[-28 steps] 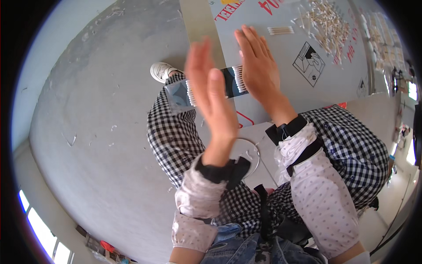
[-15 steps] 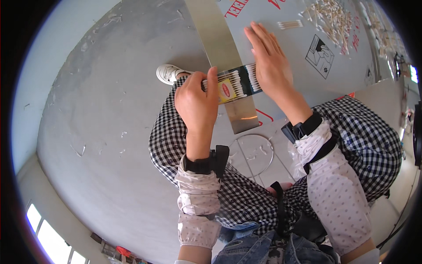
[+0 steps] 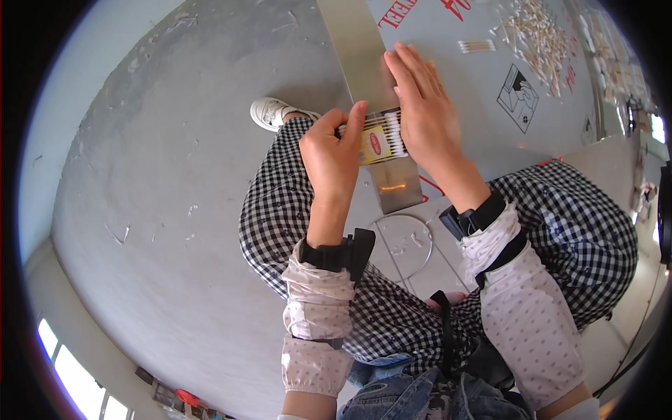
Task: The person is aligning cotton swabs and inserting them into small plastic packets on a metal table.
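Observation:
A flat pack of cotton swabs (image 3: 376, 144) with a yellow label lies between my hands, over the metal strip at the table's near left corner. Gripping its left end is my left hand (image 3: 327, 155), thumb along the top and fingers curled around it. My right hand (image 3: 427, 119) is open and flat, fingers stretched out together and pointing away. Its edge sits against the pack's right end and hides part of it. White swab tips show in a row between the label and my right palm.
The grey table sheet (image 3: 465, 94) carries red and black print. A short row of swabs (image 3: 477, 46) lies beyond my right hand, near a loose heap of swabs (image 3: 537, 43). More bundled swabs (image 3: 617, 66) are at the far right. A metal strip (image 3: 360, 52) runs along the table's left edge.
My right hand has moved against the pack; the dark gap and separate swab row seen beside it before are now covered. My left hand and the pack have shifted slightly right.

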The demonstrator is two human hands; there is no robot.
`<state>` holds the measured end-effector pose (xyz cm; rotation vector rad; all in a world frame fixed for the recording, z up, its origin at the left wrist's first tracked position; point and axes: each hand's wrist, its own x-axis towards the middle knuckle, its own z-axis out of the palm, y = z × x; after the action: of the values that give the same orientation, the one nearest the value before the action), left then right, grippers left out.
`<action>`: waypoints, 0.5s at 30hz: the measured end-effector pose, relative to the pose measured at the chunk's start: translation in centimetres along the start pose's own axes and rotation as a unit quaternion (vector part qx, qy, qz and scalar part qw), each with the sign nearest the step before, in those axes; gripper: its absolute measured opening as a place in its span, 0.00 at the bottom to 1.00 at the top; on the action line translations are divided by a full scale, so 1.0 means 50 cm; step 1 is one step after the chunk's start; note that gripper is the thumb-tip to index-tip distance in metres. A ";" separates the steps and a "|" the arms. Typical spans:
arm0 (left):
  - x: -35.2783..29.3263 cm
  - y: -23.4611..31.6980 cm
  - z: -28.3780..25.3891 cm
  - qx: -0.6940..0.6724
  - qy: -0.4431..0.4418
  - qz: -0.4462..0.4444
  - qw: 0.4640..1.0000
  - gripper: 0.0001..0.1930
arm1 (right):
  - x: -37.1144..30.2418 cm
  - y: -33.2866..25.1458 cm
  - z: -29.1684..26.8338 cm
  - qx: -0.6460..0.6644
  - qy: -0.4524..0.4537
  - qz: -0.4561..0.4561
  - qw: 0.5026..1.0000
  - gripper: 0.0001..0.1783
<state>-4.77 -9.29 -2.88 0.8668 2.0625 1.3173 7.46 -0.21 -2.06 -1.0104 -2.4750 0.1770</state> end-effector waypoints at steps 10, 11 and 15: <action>0.002 0.012 0.005 0.014 0.019 0.020 1.000 0.17 | 0.003 -0.007 0.003 0.060 0.001 0.027 0.998 0.31; 0.000 0.013 0.006 0.013 0.019 0.019 1.000 0.17 | 0.001 -0.007 0.003 0.059 0.001 0.027 0.998 0.31; 0.002 0.020 0.008 0.005 0.009 0.003 1.000 0.17 | 0.005 -0.012 0.001 0.074 0.004 0.025 0.997 0.31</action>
<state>-4.29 -8.65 -2.11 0.8684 2.0834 1.3237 6.92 -0.48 -1.84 -1.0088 -2.3916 0.3650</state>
